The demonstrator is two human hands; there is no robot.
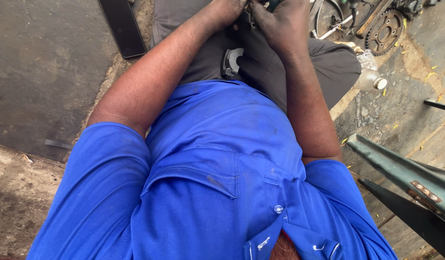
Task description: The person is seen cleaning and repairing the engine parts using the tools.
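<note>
From the head camera, looking straight down a blue shirt, both hands meet at the very top edge: the left hand and the right hand have their fingers curled in around a small dark metal part between them, just above the lap (how tight the grip is, I cannot tell, the frame cuts it off). A grey C-shaped metal piece rests on the dark trousers just below the hands. A sprocket lies well off to the right on the ground, a flat black bar to the left.
</note>
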